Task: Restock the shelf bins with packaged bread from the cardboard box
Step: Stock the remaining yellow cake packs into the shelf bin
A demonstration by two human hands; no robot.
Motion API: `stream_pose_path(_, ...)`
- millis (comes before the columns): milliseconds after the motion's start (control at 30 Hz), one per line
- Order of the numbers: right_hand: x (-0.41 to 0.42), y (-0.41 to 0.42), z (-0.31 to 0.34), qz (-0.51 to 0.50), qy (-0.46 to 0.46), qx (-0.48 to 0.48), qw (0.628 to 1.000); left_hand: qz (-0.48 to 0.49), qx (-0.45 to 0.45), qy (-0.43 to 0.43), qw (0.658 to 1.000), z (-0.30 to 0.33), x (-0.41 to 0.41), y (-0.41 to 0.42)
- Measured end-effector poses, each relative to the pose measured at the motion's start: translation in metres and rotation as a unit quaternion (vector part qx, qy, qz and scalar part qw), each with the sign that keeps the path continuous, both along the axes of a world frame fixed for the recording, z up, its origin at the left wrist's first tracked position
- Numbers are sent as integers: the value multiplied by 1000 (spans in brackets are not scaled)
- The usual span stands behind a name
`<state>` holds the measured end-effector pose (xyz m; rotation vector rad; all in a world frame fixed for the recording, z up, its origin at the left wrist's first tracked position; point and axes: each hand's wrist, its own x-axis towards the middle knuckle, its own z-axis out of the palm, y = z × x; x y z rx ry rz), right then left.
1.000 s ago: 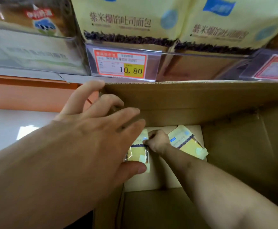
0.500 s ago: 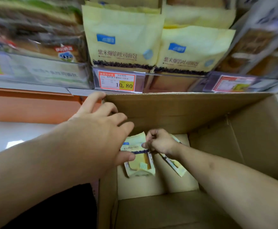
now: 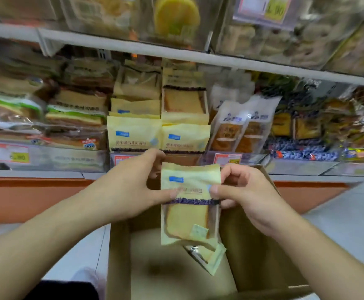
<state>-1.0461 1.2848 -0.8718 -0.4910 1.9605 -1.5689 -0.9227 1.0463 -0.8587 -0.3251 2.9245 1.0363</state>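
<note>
Packaged bread [image 3: 189, 204] in a pale yellow, matte wrapper is held upright above the open cardboard box [image 3: 120, 256], in front of the shelf bins. Its upper half is opaque with a small blue label and dark print, a purple speckled band crosses the middle, and below it a clear window shows a thick golden slice with a small square sachet. The left hand [image 3: 131, 187] pinches the pack's left edge, thumb on the front and fingers curled behind. The right hand [image 3: 241, 191] pinches the right edge the same way, thumb on the front near the band. A second yellow pack [image 3: 209, 258] peeks out from behind the held one's lower end, tilted; which hand holds it I cannot tell.

The box is plain brown corrugated board with smooth inner walls. Behind it, clear plastic shelf bins [image 3: 295, 165] with price tags [image 3: 227, 159] hold matching yellow packs [image 3: 133, 135] standing in rows, sandwich packs [image 3: 75, 118] with green bands to the left, and white-topped bread bags [image 3: 239, 124] to the right. A white shelf board [image 3: 176, 55] runs above, carrying more clear bins, blurred. Below the bins runs an orange panel [image 3: 25, 198].
</note>
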Motion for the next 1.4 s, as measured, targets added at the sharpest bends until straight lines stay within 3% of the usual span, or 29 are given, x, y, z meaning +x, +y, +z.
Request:
stream_pose_path(100, 1, 9, 24, -58, 4, -84, 995, 25, 148, 21, 988, 9, -2, 6)
stream_pose_path(267, -1, 11, 33, -111, -36, -176, 977, -28, 258, -48, 965, 24, 1, 24)
stream_pose_path(367, 0, 6, 27, -149, -15, -137, 979, 32, 310, -38, 949, 29, -2, 31)
stream_pose_path(433, 2, 0, 24, -158, 63, -60, 984, 58, 327, -30, 943, 30, -4, 30)
stream_pose_path(600, 9, -13, 12, 14, 164, 28, 986, 108, 343, 21, 933, 40, -8, 25)
stream_pose_path(700, 10, -29, 11, 45, 272, 65, 959, 139, 298, 54, 943, 42, -8, 15)
stream_pose_path(833, 8, -61, 26, 29, 308, 59, 949, 194, 155, 135, 959, 44, -13, -5)
stream_pose_path(1000, -11, -121, 42, 39, 366, 75, 927, 217, 26, 224, 950, 54, -29, -41)
stream_pose_path(1133, -28, -169, 49, 69, 420, 164, 890, 191, -87, 192, 959, 47, -52, -76)
stream_pose_path(1267, -38, -188, 39, 73, 522, 263, 808, 195, -172, 178, 949, 31, -58, -87)
stream_pose_path(1400, -41, -186, 32, 74, 536, 294, 788, 135, -264, 201, 934, 29, -60, -77)
